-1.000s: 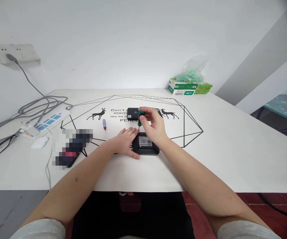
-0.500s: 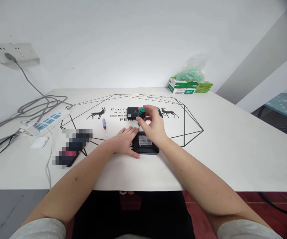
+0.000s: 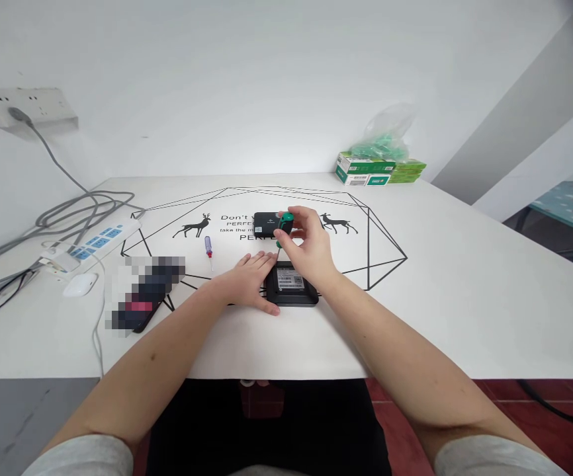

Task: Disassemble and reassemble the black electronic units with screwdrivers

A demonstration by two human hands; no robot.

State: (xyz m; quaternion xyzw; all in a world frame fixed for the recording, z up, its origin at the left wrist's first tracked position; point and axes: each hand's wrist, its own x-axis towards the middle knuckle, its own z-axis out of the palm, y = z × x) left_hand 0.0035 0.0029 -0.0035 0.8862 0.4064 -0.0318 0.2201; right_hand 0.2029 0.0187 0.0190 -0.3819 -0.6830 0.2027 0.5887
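Note:
A black device (image 3: 291, 281) with a white label lies on the table. My left hand (image 3: 251, 283) rests at its left side, fingers stretched out and nothing gripped. Above the device's upper left edge, my right hand (image 3: 308, 243) holds a green and black screwdriver (image 3: 286, 223) upright between thumb and fingers. Its thin shaft points down to the device's upper left corner; the tip is too small to make out. Behind the screwdriver sits another black device (image 3: 265, 225), partly hidden by it and my right hand.
A small purple screwdriver (image 3: 208, 246) lies left of my hands, beyond a blurred-out phone (image 3: 150, 294). Further left are a power strip (image 3: 100, 244), a white case (image 3: 81, 284) and cables. Green boxes (image 3: 366, 168) with a plastic bag (image 3: 388, 135) stand at the back right.
The screwdriver's handle and my right fingers have shifted slightly to the right. My left hand stays in place beside the device.

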